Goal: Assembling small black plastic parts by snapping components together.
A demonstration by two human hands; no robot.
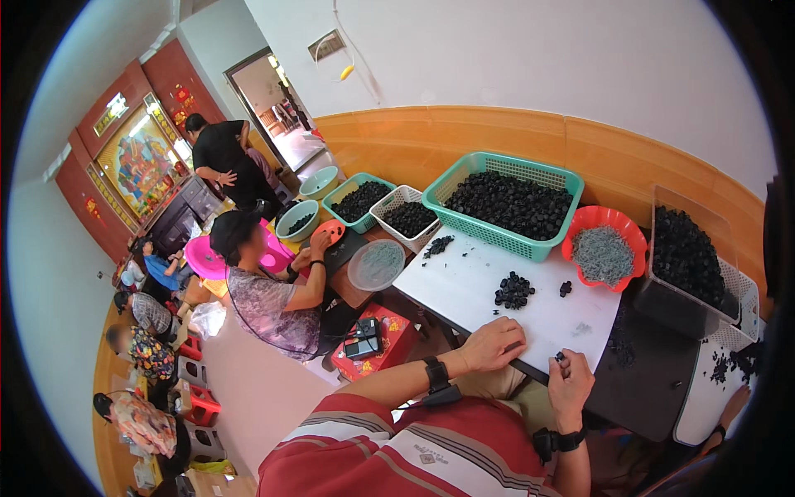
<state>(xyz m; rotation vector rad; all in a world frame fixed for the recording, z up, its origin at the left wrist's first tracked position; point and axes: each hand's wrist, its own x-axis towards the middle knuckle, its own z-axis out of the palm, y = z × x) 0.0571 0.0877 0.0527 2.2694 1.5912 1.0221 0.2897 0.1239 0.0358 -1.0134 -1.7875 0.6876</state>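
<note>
My right hand [571, 383] is closed in a pinch at the near edge of a white board, holding a small black part [560, 356] between thumb and fingertips. To its left, my left hand [494, 344] lies at the board's edge with its fingers curled in. Whatever it may hold is hidden. Just beyond my hands, a heap of small black parts [513, 291] sits on the white board [472, 269]. A couple of loose black pieces [566, 288] lie to the right of the heap. Grey crumbs are scattered nearer my right hand.
A green basket [497, 240] of black parts stands behind the board. Beside it are a red bowl [639, 240] of small grey pieces and a clear bin [675, 302] of black parts. At left, a co-worker [277, 302] holds an orange-red object [333, 231].
</note>
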